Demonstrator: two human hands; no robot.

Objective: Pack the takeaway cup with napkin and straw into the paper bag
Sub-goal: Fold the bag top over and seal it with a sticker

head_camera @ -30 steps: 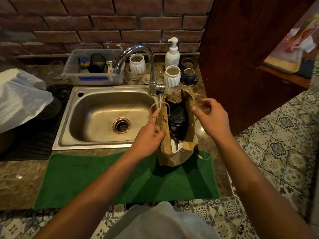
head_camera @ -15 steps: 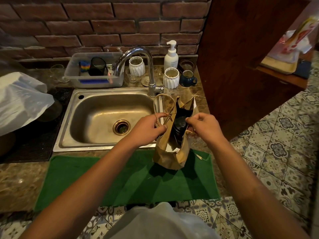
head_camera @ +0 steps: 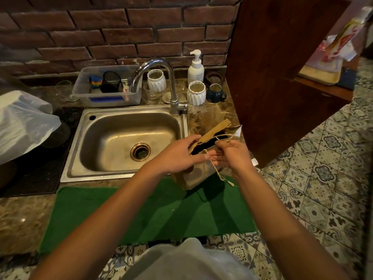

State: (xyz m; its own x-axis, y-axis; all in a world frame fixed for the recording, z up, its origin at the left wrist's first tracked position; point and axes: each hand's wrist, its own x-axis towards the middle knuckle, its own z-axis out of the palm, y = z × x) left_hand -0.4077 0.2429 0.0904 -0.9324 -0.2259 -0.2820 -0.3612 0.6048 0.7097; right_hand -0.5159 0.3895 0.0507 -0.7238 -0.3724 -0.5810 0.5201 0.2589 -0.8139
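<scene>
A brown paper bag [head_camera: 190, 177] stands on the far right part of a green mat [head_camera: 141, 211], right of the sink. Its mouth is pressed nearly flat, and only a dark slit shows between the two rims. The cup inside is hidden; a bit of white paper [head_camera: 238, 131] pokes out at the far corner. My left hand [head_camera: 177, 156] holds the bag's near rim. My right hand [head_camera: 232, 154] pinches the twine handles [head_camera: 217, 168], and one loop hangs down over the bag's side.
A steel sink [head_camera: 125, 142] with a tall tap [head_camera: 159, 77] lies to the left. Behind it stand a plastic tub [head_camera: 107, 91], white jars, a pump bottle [head_camera: 195, 67] and a blue mug [head_camera: 216, 93]. A dark wooden cabinet panel [head_camera: 282, 77] stands close on the right.
The bag's mouth was open with the dark cup showing; both hands came together over it and the rims are now pressed nearly flat, handles gathered in my right hand.
</scene>
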